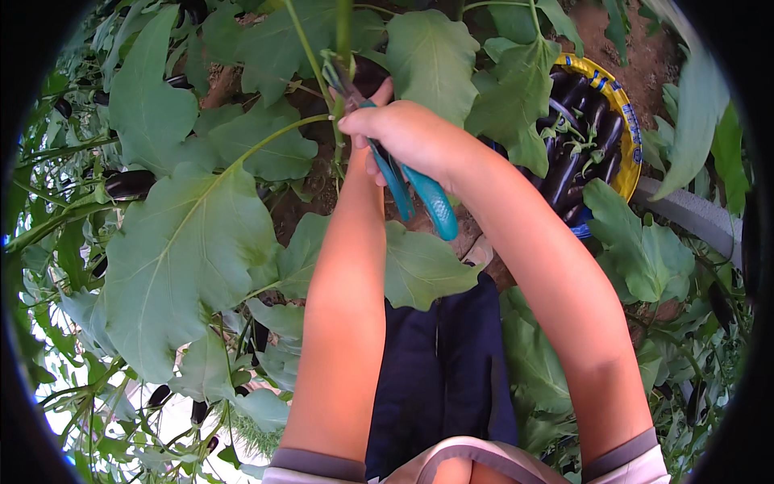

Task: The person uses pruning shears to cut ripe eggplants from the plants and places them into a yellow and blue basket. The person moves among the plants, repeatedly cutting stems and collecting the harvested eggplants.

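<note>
Teal-handled pruning shears [430,196] are in my right hand [399,124], their blades pointing up at the green cap and stem of a dark purple eggplant [369,75]. That fruit hangs beside the plant's upright green stem. My left hand [382,94] reaches up behind the shears, its fingers at the eggplant; my right hand and the shears partly hide it, so its hold is not fully visible. Whether the blades have cut the stalk cannot be told.
Picked eggplants [574,139] fill a yellow and blue round container [632,130] on the soil at the right. A broad eggplant leaf [187,260] spreads left of my forearms. Another eggplant [130,184] hangs farther left. A grey curved edge [695,215] runs beside the container.
</note>
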Available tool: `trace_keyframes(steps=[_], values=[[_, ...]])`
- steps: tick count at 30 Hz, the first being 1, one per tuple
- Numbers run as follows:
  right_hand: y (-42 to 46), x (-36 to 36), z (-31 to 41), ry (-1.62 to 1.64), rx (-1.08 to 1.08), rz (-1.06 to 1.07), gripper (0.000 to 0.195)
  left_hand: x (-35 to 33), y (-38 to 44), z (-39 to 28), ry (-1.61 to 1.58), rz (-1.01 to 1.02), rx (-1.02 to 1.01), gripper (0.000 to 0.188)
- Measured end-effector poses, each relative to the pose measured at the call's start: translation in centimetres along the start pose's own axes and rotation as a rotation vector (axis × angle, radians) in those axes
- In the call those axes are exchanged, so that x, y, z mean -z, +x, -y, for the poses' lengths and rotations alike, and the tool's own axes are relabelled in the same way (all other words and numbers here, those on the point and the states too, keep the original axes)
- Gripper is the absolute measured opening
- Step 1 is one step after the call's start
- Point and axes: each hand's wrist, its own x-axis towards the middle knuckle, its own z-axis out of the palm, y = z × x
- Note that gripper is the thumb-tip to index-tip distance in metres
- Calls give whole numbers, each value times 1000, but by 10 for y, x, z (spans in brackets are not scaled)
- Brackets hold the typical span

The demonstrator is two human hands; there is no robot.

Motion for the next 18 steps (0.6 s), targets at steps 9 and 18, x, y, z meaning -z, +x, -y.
trace_keyframes(steps=[9,18], values=[[6,-21,10,201,-128,-159,30,13,14,29,-375,307,237,62],[13,-39,-6,243,16,-278,22,29,40,87,-297,383,170,67]])
